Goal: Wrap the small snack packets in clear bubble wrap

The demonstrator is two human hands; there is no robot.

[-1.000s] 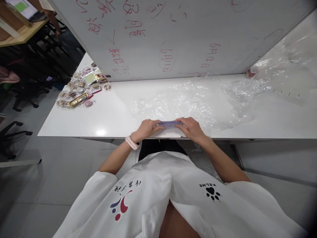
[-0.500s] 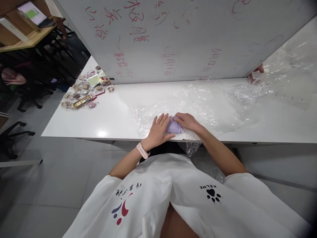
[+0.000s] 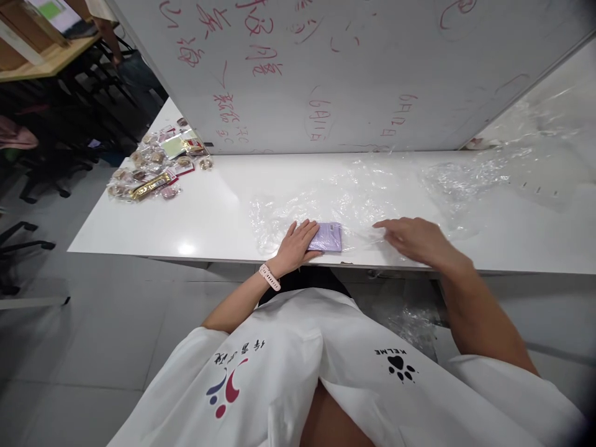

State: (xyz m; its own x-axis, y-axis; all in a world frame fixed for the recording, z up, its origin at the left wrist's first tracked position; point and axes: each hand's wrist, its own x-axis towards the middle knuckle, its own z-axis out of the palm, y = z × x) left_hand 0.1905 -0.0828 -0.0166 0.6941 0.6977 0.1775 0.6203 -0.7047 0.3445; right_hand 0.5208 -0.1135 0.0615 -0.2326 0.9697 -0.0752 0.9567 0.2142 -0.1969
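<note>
A flat purple pack with a small label lies near the table's front edge, with clear plastic film over and around it. My left hand rests flat on the pack's left side, fingers stretched out. To the right of the pack, my right hand is over the clear plastic film. Its index finger points left, and the other fingers are loosely bent. Its thumb is mostly hidden, and I see nothing plainly held in it.
Several small wrapped snacks are heaped at the left end of the white table. A whiteboard with red writing stands along the back. More crumpled film spreads to the right. Another person's arm shows at the upper left.
My right hand has left the purple pack and moved to the right over the film. My left hand stays on the pack, of which more now shows.
</note>
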